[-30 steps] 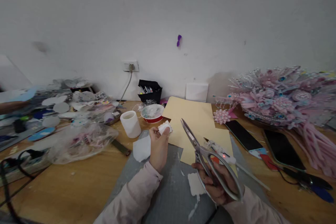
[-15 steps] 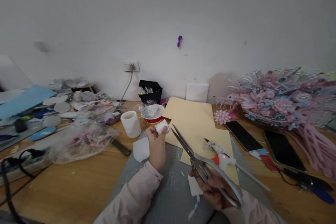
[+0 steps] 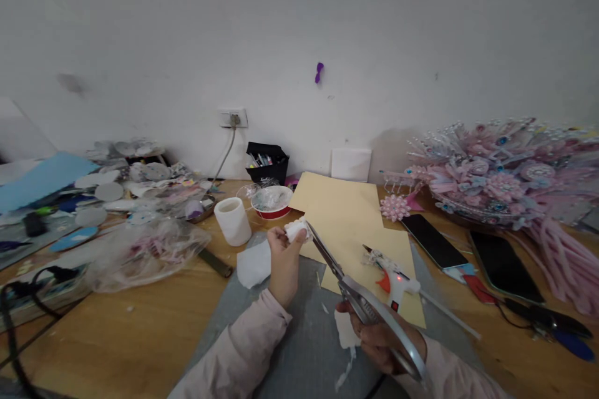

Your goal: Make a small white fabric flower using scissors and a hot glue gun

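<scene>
My left hand (image 3: 284, 262) pinches a small white piece with a scalloped edge (image 3: 296, 230) between thumb and fingers. Its exact material is too small to tell. My right hand (image 3: 381, 336) is wrapped round the handles of a pair of large metal scissors (image 3: 344, 280). The scissor tips meet the right edge of the white piece, and the blades look nearly closed. Beneath my hands lies a grey cutting mat (image 3: 299, 336). A white scrap (image 3: 346, 329) rests on it beside my right hand, and another white sheet piece (image 3: 253, 263) lies left of my left hand.
A glue gun (image 3: 397, 287) with a red light lies on cream card sheets (image 3: 346, 218). Behind my left hand stand a white roll (image 3: 233, 222) and a red-rimmed bowl (image 3: 272, 213). Two phones (image 3: 433, 240) and a pink beaded headdress (image 3: 496, 184) are right; clutter and a plastic bag (image 3: 150, 255) left.
My left hand has moved slightly right, turning the white piece toward the scissors. The blades have closed from partly open, and their tips now meet the piece's edge.
</scene>
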{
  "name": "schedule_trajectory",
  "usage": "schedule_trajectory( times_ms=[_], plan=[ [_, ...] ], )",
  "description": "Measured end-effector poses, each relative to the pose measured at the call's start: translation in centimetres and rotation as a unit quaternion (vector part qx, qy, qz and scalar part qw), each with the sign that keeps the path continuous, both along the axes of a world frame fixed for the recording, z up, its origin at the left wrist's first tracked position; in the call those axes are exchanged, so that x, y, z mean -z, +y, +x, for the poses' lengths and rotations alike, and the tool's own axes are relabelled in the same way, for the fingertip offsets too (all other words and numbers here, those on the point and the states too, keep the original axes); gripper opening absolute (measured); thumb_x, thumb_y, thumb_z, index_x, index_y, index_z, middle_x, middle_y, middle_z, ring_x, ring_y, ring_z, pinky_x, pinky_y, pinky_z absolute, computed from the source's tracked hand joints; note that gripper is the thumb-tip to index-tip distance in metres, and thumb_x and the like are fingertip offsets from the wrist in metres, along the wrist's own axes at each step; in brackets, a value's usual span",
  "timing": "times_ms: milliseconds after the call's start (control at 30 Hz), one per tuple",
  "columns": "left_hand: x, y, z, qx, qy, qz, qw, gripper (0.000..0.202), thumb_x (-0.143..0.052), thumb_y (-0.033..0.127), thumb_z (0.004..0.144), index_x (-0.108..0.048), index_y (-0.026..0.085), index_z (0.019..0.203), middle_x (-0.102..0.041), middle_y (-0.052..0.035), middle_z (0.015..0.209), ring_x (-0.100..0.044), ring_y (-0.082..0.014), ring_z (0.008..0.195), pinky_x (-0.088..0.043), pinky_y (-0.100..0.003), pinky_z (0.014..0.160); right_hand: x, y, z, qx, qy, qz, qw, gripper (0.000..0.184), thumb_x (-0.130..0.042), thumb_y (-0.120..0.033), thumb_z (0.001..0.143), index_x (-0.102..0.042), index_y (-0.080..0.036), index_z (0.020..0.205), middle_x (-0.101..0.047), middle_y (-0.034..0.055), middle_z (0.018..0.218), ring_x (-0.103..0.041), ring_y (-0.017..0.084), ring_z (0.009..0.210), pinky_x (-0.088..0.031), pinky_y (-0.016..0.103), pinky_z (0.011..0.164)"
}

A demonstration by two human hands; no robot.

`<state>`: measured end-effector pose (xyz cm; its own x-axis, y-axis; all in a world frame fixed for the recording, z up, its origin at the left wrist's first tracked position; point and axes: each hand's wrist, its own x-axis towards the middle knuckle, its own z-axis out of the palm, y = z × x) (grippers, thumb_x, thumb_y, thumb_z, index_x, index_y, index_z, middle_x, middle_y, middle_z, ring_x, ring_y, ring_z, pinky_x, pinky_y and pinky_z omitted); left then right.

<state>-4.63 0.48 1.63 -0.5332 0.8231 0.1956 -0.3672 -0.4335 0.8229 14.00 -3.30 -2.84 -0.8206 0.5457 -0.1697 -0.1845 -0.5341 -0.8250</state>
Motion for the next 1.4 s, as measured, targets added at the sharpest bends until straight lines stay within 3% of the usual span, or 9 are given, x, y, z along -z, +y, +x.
schedule_trajectory(
  times_ms=[167, 533, 800, 967, 1133, 1400],
  plan=[
    [-0.6, -0.4, 0.4, 0.016, -0.035, -0.012, 0.999, 0.040, -0.068, 0.023, 0.061, -0.032, 0.022, 0.079, -0.047, 0.0050, 0.076, -0.049, -0.0085, 0.068, -0.039, -0.022, 0.067, -0.4, -0.6, -0.6, 0.049, 0.032, -0.049, 0.997, 0.046, -0.076, -0.022, 0.049, -0.059, -0.016, 0.092, -0.039, -0.0108, 0.049, -0.029, -0.001, 0.026, -0.018, 0.011, 0.024],
    [-1.0, -0.8, 0.6, 0.053, -0.109, -0.024, 0.992, 0.042, -0.069, 0.019, 0.059, -0.032, 0.021, 0.078, -0.056, 0.0034, 0.079, -0.058, -0.0098, 0.074, -0.043, -0.024, 0.072, -1.3, -1.4, -0.8, 0.097, -0.001, -0.043, 0.994, 0.042, -0.067, -0.012, 0.049, -0.057, -0.012, 0.090, -0.044, -0.0101, 0.049, -0.030, 0.000, 0.023, -0.015, 0.013, 0.023],
    [-0.6, -0.4, 0.4, 0.053, -0.103, -0.010, 0.993, 0.039, -0.068, 0.020, 0.061, -0.032, 0.022, 0.078, -0.056, 0.0033, 0.080, -0.058, -0.0089, 0.076, -0.044, -0.024, 0.075, -1.2, -1.3, -0.7, 0.114, 0.001, -0.047, 0.992, 0.046, -0.074, -0.025, 0.047, -0.058, -0.014, 0.089, -0.042, -0.0108, 0.048, -0.028, -0.001, 0.022, -0.015, 0.013, 0.021],
    [-0.5, -0.2, 0.0, 0.035, -0.098, 0.008, 0.995, 0.038, -0.067, 0.019, 0.061, -0.033, 0.021, 0.078, -0.056, 0.0032, 0.080, -0.057, -0.0081, 0.075, -0.044, -0.024, 0.073, -0.7, -0.1, 0.4, 0.024, 0.040, -0.103, 0.994, 0.049, -0.072, -0.039, 0.056, -0.055, -0.020, 0.098, -0.037, -0.0110, 0.054, -0.024, -0.002, 0.025, -0.015, 0.012, 0.023],
    [-0.7, 0.2, -0.5, 0.017, -0.070, 0.012, 0.997, 0.039, -0.067, 0.021, 0.061, -0.033, 0.021, 0.078, -0.056, 0.0035, 0.076, -0.057, -0.0092, 0.071, -0.043, -0.024, 0.069, -0.4, 0.5, 1.1, -0.031, 0.052, -0.134, 0.989, 0.050, -0.070, -0.045, 0.059, -0.056, -0.019, 0.099, -0.039, -0.0098, 0.055, -0.029, -0.001, 0.028, -0.015, 0.012, 0.024],
    [-0.1, 0.9, -1.6, -0.017, 0.005, -0.008, 1.000, 0.037, -0.066, 0.026, 0.062, -0.034, 0.022, 0.081, -0.056, 0.0030, 0.078, -0.055, -0.0096, 0.066, -0.041, -0.023, 0.062, 0.8, -0.3, 0.1, 0.053, 0.023, -0.052, 0.997, 0.049, -0.074, -0.038, 0.055, -0.056, -0.014, 0.094, -0.037, -0.0118, 0.046, -0.025, -0.002, 0.023, -0.015, 0.012, 0.022]
  ],
)
